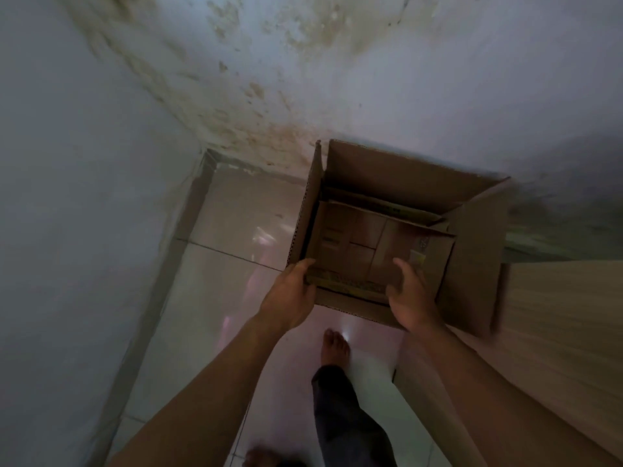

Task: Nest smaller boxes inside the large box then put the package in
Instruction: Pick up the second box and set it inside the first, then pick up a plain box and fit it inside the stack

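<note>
A large brown cardboard box [397, 176] stands open on the floor against the wall, its flaps up. Inside it sits a smaller open cardboard box [357, 244] with yellow tape along its near rim. My left hand [291, 294] grips the near left corner of the smaller box's rim. My right hand [413, 298] holds the near right part of that rim, fingers curled over the edge. No package is in view.
A stained white wall [303, 79] rises behind the box and another wall closes the left side. A light wooden surface [556, 315] adjoins the box on the right. Glossy floor tiles [236, 230] lie left of the box. My bare foot [333, 345] stands just before it.
</note>
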